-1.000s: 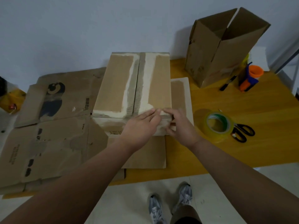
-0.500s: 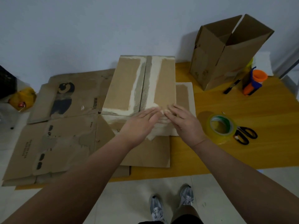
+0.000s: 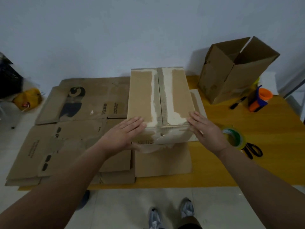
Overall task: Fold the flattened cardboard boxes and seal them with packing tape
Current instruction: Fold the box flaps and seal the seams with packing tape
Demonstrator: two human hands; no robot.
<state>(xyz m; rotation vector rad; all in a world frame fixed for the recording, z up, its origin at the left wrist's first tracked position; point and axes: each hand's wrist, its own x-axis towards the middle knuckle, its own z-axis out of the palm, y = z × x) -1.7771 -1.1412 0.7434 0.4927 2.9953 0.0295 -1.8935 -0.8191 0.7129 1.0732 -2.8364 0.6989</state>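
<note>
Flat-fingered, left hand [image 3: 125,134] and right hand [image 3: 206,129] press near top edge of box [image 3: 142,96]; I see taped seam [image 3: 159,100], torn whitish strips [image 3: 168,96] alongside.

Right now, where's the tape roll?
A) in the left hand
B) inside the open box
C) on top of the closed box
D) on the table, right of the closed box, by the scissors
D: the tape roll lies on the table to the right of the closed box, right beside the scissors.
</note>
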